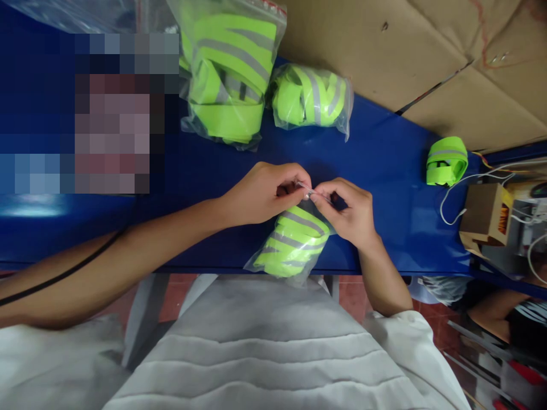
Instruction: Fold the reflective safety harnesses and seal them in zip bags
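White cloth [273, 347], creased, is seen nearest the lens, below the edge of the blue table [384, 165]. Just above it, a small clear bag [294, 242] of folded neon-green reflective strap is held at that edge. Its top is pinched between the fingertips of the left hand [265, 193] and right hand [348, 213], thumbs pressed against forefingers. Two filled bags [228, 74] [311, 97] are noted further back; one loose strap roll [447, 161] lies to the right.

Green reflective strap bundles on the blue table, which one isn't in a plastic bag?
The small rolled bundle at the table's right end, near the white cable. It lies bare; the other three sit inside clear bags.
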